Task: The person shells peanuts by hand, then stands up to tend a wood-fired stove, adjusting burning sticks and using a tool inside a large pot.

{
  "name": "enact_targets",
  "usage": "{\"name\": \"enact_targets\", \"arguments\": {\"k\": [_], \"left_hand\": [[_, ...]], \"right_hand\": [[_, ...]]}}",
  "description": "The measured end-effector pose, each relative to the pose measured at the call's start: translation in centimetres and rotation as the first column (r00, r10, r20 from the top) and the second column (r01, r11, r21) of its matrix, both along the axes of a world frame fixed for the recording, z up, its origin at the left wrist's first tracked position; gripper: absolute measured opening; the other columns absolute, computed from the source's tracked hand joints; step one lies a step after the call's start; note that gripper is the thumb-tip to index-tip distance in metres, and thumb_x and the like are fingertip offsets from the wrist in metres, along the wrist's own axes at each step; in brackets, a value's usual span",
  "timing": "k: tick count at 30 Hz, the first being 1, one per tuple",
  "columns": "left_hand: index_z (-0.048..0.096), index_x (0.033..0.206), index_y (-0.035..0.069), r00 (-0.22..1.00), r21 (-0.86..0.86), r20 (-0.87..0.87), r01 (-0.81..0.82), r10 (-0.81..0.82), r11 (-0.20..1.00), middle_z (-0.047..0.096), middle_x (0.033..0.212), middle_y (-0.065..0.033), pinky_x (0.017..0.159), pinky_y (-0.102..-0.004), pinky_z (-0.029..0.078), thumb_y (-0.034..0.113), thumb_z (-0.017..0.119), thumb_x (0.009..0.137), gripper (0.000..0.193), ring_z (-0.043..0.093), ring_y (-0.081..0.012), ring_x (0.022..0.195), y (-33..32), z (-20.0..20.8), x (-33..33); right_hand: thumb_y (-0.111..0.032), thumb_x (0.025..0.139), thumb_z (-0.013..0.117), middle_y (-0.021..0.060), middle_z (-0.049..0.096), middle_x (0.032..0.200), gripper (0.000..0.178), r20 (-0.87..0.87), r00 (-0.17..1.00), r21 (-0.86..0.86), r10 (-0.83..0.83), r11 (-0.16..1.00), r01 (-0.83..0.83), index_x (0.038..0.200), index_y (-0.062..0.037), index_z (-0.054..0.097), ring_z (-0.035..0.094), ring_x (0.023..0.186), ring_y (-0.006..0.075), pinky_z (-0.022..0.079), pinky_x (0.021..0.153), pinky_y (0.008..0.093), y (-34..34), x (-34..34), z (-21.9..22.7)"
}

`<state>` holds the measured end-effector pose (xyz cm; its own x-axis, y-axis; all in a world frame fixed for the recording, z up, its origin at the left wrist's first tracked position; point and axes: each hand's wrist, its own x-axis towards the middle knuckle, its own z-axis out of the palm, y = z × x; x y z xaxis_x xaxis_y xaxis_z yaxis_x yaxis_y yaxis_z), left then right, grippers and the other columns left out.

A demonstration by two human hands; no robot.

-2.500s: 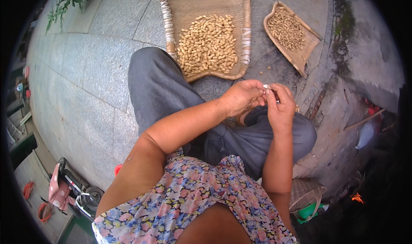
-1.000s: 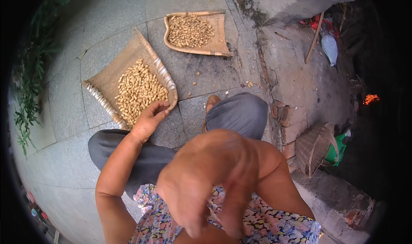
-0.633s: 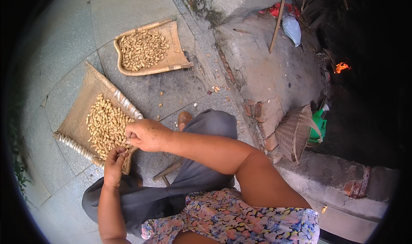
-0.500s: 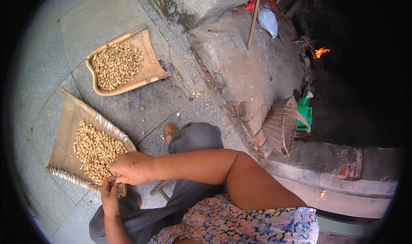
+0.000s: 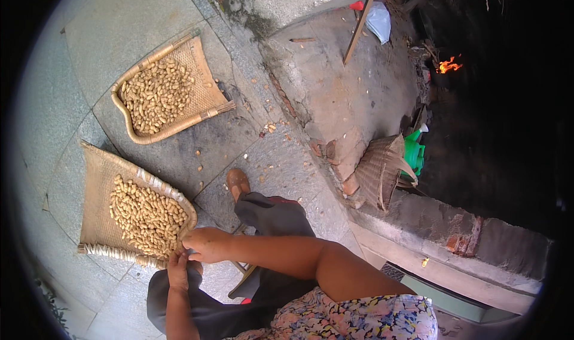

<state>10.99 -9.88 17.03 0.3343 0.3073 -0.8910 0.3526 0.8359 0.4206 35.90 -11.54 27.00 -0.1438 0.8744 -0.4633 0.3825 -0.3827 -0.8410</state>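
My left hand (image 5: pixel 177 269) and my right hand (image 5: pixel 209 245) meet at the near corner of a woven winnowing basket (image 5: pixel 95 211). The fingers of both are closed and pinched together at the tips. Whatever they hold is too small and too covered to make out. Beside them in that basket lies a heap of unshelled peanuts (image 5: pixel 143 211), close to the rim, which is partly wrapped in white strips. Farther off, a second winnowing basket (image 5: pixel 206 92) holds more peanuts (image 5: pixel 156 95).
Loose peanuts (image 5: pixel 270 127) and bits of shell dot the stone paving. To the right, a low ledge (image 5: pixel 347 89) carries a stick (image 5: pixel 359 29) and a pale plastic bag (image 5: pixel 378 22). A cone-shaped basket (image 5: pixel 378 172), a green watering can (image 5: pixel 414 152) and a small fire (image 5: pixel 448 65) lie beyond.
My view has shifted, so the nearer basket sits slightly lower and farther right. Both hands have drawn back a little from the peanut heap to the basket's corner, still pinched together.
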Motion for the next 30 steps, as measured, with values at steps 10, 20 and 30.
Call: {"name": "enact_targets", "arguments": {"k": [10, 20, 30], "left_hand": [[0.058, 0.102, 0.001, 0.892, 0.164, -0.219, 0.433, -0.395, 0.886, 0.06, 0.089, -0.0032, 0.074, -0.0246, 0.047, 0.003, 0.057, 0.088, 0.015, 0.057, -0.0119, 0.08, 2.6, 12.7, 1.7], [0.061, 0.103, 0.0, 0.511, 0.208, -0.537, 0.851, -0.671, 0.481, 0.064, 0.098, -0.0104, 0.075, -0.0303, 0.05, 0.011, 0.063, 0.083, 0.023, 0.062, -0.0191, 0.085, 6.6, 23.9, 9.7], [0.058, 0.109, 0.001, 0.602, 0.355, -0.341, 0.794, -0.722, 0.494, 0.062, 0.104, -0.0098, 0.08, -0.0298, 0.048, 0.01, 0.06, 0.086, 0.025, 0.059, -0.0177, 0.093, 6.9, 29.0, 27.2]], "right_hand": [[-0.018, 0.079, 0.067, 0.0161, 0.058, 0.085, 0.025, 0.243, 0.829, 0.116, -0.504, 0.863, 0.491, 0.095, -0.0041, 0.053, 0.059, 0.083, 0.0371, 0.049, 0.07, 0.0439, -10.8, 6.8, 9.1], [-0.02, 0.079, 0.067, 0.0157, 0.063, 0.079, 0.019, 0.378, 0.623, -0.165, -0.685, 0.613, 0.773, 0.086, -0.0035, 0.06, 0.063, 0.078, 0.034, 0.05, 0.068, 0.0419, -26.5, 19.8, 15.8], [-0.032, 0.081, 0.064, 0.0173, 0.068, 0.085, 0.026, 0.602, 0.604, -0.587, -0.522, 0.224, 0.778, 0.087, -0.0066, 0.065, 0.065, 0.084, 0.0352, 0.051, 0.075, 0.0443, -46.1, 17.5, 19.4]]}}
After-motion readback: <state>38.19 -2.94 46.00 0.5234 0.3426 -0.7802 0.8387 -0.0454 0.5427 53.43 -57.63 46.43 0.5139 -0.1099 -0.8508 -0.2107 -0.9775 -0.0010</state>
